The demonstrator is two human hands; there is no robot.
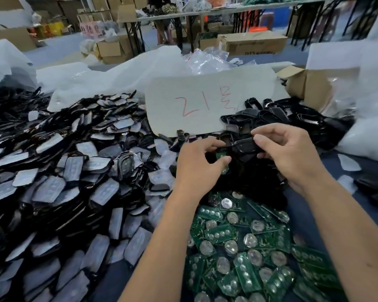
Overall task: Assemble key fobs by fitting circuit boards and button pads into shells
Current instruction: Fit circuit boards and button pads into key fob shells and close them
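Observation:
My left hand [198, 162] pinches a green circuit board [221, 154] between thumb and fingers. Just right of it, my right hand [286, 149] grips a black key fob shell [243, 147] by its far and near edges. Board and shell meet between the two hands, above a dark heap of black parts [249, 177]. A pile of green circuit boards [249, 247] with round silver cells lies below my hands. A wide heap of black shells with pale film [63, 182] fills the left.
A white card with red writing [205, 105] leans behind my hands. More black shells [292, 120] are piled at the back right, beside an open cardboard box [310, 88]. White plastic bags [85, 79] lie at the back and right edge. Shelves and boxes stand far behind.

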